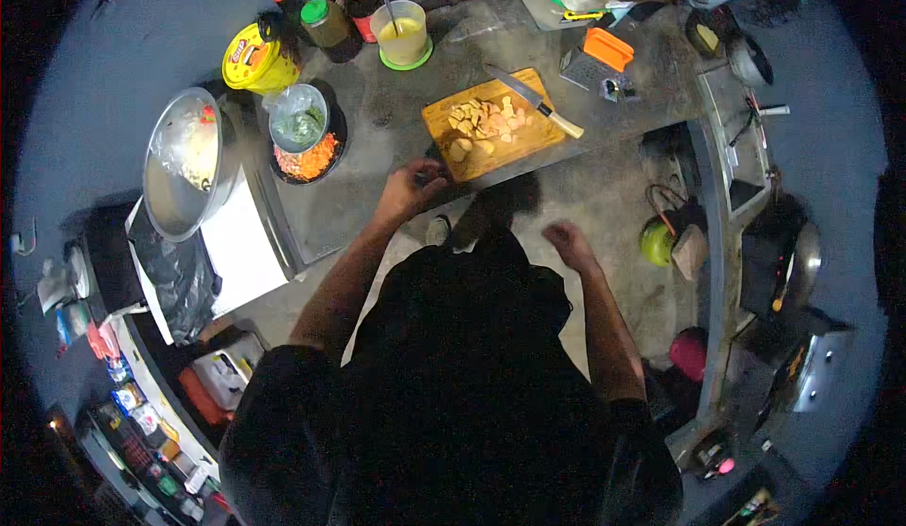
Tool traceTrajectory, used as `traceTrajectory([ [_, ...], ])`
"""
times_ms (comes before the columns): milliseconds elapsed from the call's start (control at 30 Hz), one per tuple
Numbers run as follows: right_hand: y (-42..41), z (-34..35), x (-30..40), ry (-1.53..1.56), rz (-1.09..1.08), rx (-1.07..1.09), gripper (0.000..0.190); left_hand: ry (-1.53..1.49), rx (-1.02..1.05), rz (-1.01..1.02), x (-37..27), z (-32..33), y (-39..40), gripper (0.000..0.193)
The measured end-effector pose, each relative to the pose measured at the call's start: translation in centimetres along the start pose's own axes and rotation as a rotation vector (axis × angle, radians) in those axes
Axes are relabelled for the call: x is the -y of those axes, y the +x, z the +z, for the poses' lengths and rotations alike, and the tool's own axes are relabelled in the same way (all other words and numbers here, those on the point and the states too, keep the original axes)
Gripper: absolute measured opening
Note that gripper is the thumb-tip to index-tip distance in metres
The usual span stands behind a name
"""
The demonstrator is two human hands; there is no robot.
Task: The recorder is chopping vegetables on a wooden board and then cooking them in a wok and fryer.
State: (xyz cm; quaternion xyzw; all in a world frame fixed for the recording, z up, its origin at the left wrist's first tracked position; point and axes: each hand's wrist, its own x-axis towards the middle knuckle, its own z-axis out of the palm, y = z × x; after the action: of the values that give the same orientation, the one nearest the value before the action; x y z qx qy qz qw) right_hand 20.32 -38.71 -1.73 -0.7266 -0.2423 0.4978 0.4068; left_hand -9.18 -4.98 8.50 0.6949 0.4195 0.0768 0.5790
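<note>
A wooden cutting board [509,150] lies near the counter's front edge. Chopped pale pieces [485,119], possibly ginger or a root, are spread over it. A kitchen knife [522,90] with a light wooden handle rests across the board's right side. Beside the board's near left corner is my left hand [412,192], thumb and fingers apart; nothing shows between them. Whether it touches the board is unclear. My right hand [570,244] is over the floor in front of the counter, clear of the board. Its fingers are blurred, and no held object is visible.
Left on the counter [382,115] are a large metal bowl [164,200] and a small bowl of greens [299,120] above shredded orange food [311,163]. Behind stand a yellow tub [258,59], bottles and a cup of yellow liquid [400,38]. A grater [586,67] sits at right.
</note>
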Motion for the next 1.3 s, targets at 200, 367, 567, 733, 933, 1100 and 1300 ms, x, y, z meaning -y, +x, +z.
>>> traceTrajectory([
  [200, 10.8, -2.1, 15.4, -0.329, -0.47, -0.33, 0.029, 0.07, -0.194, 0.295, -0.3, 4.2, 5.9, 0.05],
  [367, 16.3, -4.0, 20.0, -0.997, -0.586, -0.294, 0.048, 0.496, -0.213, 0.348, 1.3, 6.1, 9.3, 0.045],
  [567, 21.9, -5.8, 16.5, -0.938, -0.675, -0.076, 0.065, 0.518, -0.336, 0.16, -0.9, 9.0, 7.7, 0.052],
  [733, 23.5, -6.8, 16.2, -0.878, -0.718, 0.002, 0.065, 0.356, -0.403, 0.06, -1.2, 10.9, 7.1, 0.055],
  [933, 20.7, -7.0, 19.7, -0.703, -0.472, 0.066, 0.062, 0.618, -0.23, 0.14, -1.0, 10.4, 7.7, 0.047],
  [1100, 21.9, -7.9, 18.2, -0.777, -0.644, 0.006, 0.057, 0.478, -0.334, 0.103, -3.5, 10.3, 6.5, 0.052],
  [1300, 19.6, -13.4, 15.6, -0.549, -0.683, 0.112, 0.045, 0.296, -0.478, -0.021, -2.4, 10.8, 2.8, 0.053],
])
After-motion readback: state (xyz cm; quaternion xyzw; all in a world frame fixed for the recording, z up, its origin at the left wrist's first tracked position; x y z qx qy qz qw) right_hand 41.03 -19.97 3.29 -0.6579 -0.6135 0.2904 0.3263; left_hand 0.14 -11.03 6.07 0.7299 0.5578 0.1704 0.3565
